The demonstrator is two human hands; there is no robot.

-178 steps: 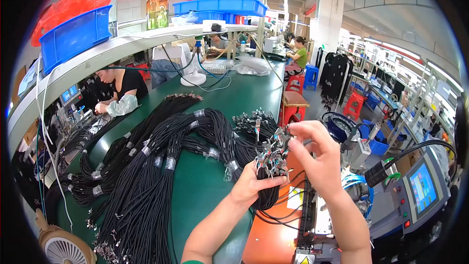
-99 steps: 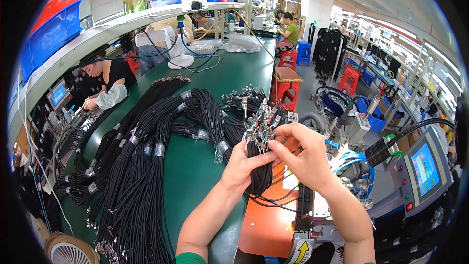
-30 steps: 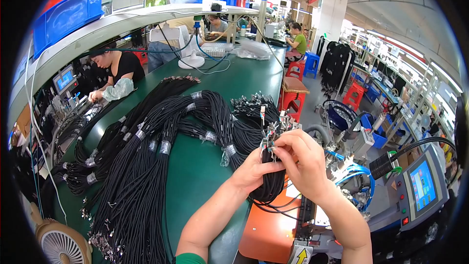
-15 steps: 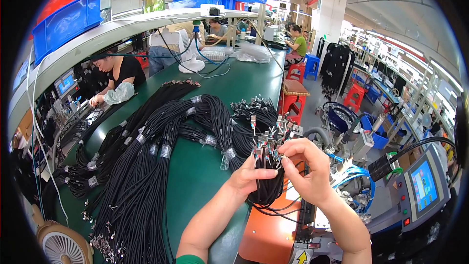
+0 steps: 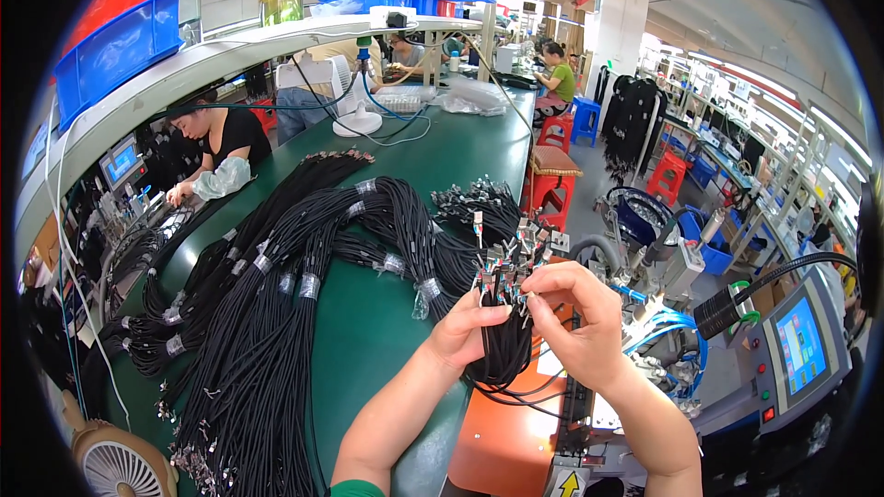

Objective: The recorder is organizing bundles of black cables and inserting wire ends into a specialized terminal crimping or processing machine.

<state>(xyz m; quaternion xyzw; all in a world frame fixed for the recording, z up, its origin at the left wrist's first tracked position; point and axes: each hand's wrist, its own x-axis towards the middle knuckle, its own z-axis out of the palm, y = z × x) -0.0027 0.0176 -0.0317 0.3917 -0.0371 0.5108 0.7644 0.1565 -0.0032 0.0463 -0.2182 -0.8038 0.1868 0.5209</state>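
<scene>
My left hand (image 5: 459, 329) wraps round a bundle of black cables (image 5: 505, 354), its thumb across the near side. Metal plugs with short coloured wires (image 5: 502, 267) stick up from the top of this bundle. At its right side my right hand (image 5: 587, 320) is closed in a pinch, thumb and forefinger on one of the cable ends; the exact part between the fingertips is too small to make out. Beneath the hands lies an orange plate (image 5: 502, 442). More black cables (image 5: 244, 368), tied in bunches with clear wrap, cover the green table (image 5: 378, 359) to the left.
To the right stands a machine with blue air tubes (image 5: 677, 327) and a tilted touch screen (image 5: 799, 345). A small fan (image 5: 124, 468) sits at the lower left. Blue bins (image 5: 120, 55) rest on the shelf above. A co-worker (image 5: 226, 133) works across the table.
My left thumb has drawn back slightly from the right fingertips. The right hand stays pinched at the cable ends, almost in the same place. The view has shifted a little.
</scene>
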